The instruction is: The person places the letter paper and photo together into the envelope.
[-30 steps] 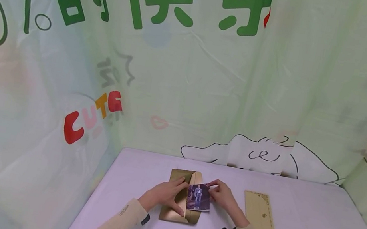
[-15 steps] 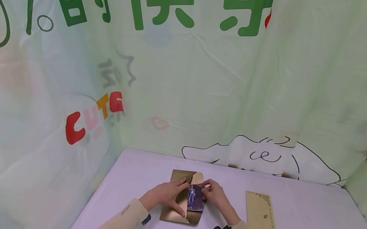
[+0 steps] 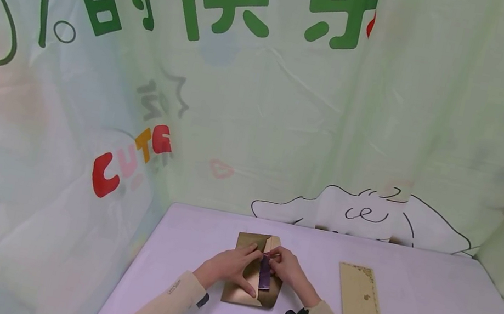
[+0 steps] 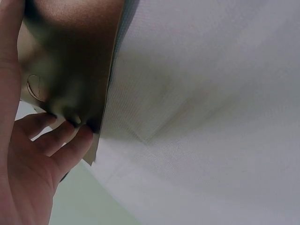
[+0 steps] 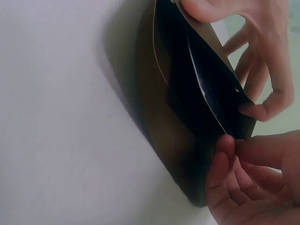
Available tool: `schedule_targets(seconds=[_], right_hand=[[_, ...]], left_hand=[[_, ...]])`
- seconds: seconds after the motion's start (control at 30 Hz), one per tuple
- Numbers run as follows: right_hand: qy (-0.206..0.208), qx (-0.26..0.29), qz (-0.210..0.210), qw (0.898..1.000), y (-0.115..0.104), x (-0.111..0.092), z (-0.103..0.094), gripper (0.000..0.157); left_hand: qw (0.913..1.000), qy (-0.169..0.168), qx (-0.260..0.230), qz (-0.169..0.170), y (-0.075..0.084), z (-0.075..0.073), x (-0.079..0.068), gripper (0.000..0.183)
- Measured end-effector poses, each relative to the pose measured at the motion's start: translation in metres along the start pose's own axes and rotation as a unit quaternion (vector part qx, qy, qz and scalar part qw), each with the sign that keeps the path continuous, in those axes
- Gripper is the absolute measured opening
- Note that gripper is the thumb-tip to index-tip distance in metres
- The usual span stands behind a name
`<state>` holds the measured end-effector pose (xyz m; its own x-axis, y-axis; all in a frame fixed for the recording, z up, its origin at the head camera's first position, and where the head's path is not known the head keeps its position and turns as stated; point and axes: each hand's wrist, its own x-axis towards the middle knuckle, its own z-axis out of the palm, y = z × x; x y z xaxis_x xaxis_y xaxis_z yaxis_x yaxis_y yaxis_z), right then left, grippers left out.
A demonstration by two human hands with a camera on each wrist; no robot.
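Note:
A gold-brown paper envelope lies on the table, its mouth facing right with the flap folded out. My left hand spans the envelope, thumb and fingers gripping it at the two ends of its mouth. In the right wrist view the mouth bulges apart. A dark purple photo stands partly inside it, the inner part hidden by the envelope's front. My right hand pinches the photo's outer edge between thumb and fingertips. The left wrist view shows fingers against the envelope's edge.
A tan rectangular card with ornate brown corners lies on the table to the right of my right hand. The table has a pale lilac cover. A printed curtain hangs behind and at the sides.
My right hand has moved left, sliding the photo farther into the envelope; only a narrow strip shows now. The left hand keeps its place on the envelope.

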<state>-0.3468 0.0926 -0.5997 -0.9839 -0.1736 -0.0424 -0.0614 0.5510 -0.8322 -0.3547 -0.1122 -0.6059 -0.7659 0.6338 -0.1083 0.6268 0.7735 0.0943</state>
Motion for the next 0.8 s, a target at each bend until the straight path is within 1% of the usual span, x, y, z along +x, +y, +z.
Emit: schedule_targets(seconds=[0.17, 0.37, 0.57, 0.8], right_hand=[[0.004, -0.006, 0.0, 1.0, -0.001, 0.001, 0.005, 0.021], [0.0, -0.003, -0.007, 1.0, -0.002, 0.001, 0.009, 0.021], [-0.003, -0.008, -0.006, 1.0, -0.008, 0.002, 0.012, 0.021], [0.01, -0.028, -0.017, 0.999, -0.014, 0.009, 0.017, 0.02]], left_hand=[[1.0, -0.001, 0.002, 0.0, 0.003, -0.004, -0.002, 0.103], [1.0, -0.003, 0.003, -0.004, 0.003, -0.002, -0.001, 0.104], [1.0, -0.001, 0.0, 0.003, 0.004, -0.005, -0.003, 0.105], [0.9999, 0.001, 0.012, 0.006, 0.003, -0.006, -0.003, 0.106]])
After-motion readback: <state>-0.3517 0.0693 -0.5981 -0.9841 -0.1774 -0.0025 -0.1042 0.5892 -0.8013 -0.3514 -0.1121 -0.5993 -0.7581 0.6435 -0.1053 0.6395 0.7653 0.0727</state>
